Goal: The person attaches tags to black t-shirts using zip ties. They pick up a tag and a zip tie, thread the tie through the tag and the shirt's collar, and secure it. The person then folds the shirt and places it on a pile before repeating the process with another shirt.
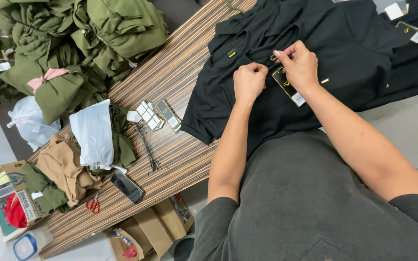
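**Two hands at a hang tag on a black shirt**

A striped wood-grain counter (170, 72) runs slantwise across the view. A black shirt (325, 43) lies spread over its right part, with a small yellow label on the fabric left of the hands. A heap of olive-green garments (78, 34) is piled at the far left end, some bundled with a pink tie. Nearer the person lie a tan garment (66, 166) and two pale plastic bags (93, 133).

The left hand (249, 82) rests on the shirt as a closed fist, knuckles up; what it pinches, if anything, is hidden. The right hand (300, 65), just beside it, has its fingers (282, 52) pinched together at the top of a black hang tag (289, 87), which lies on the shirt beneath that hand.

Smaller things on the counter: a dark phone (127, 186), a bundle of spare tags (153, 115), thin black tag fasteners (148, 145) and red-handled scissors (93, 205).
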